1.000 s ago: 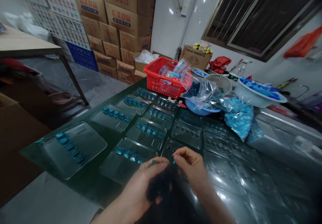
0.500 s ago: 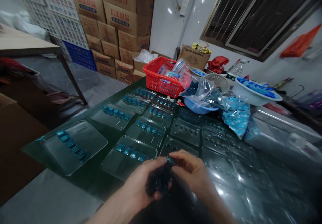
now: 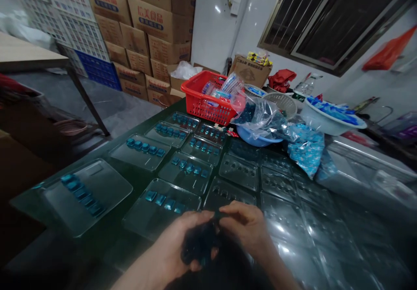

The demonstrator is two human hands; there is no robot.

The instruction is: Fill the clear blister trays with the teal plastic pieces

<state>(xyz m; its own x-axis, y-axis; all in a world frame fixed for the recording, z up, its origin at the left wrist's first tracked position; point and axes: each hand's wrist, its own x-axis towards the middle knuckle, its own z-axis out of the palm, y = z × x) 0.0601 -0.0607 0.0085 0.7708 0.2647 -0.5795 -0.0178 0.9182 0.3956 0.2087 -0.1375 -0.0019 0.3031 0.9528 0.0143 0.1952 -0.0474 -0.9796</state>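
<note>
My left hand (image 3: 174,240) is cupped around a clump of small dark teal pieces (image 3: 197,241), blurred and in shadow, whose kind I cannot make out. Close against its thumb, my right hand (image 3: 249,227) has thumb and fingertips pinched together; whatever lies between them is hidden. Just beyond my hands lies a clear plastic tray (image 3: 140,220) with a row of shiny teal square pieces (image 3: 159,199). Further left, another clear tray (image 3: 117,185) holds a similar row (image 3: 83,193). To the right are clear trays (image 3: 239,171) with bare moulded hollows.
At the table's far end stand a red plastic basket (image 3: 208,105) of clear packaging and a blue basin (image 3: 257,138) under plastic bags. A white basin (image 3: 325,122) of blue packets sits further right. Cardboard boxes (image 3: 159,20) are stacked behind. A wooden table (image 3: 29,51) stands left.
The view has shifted slightly, so the trays appear lower and further left. My right fingertips stay by my left thumb; the teal glint between them no longer shows clearly.
</note>
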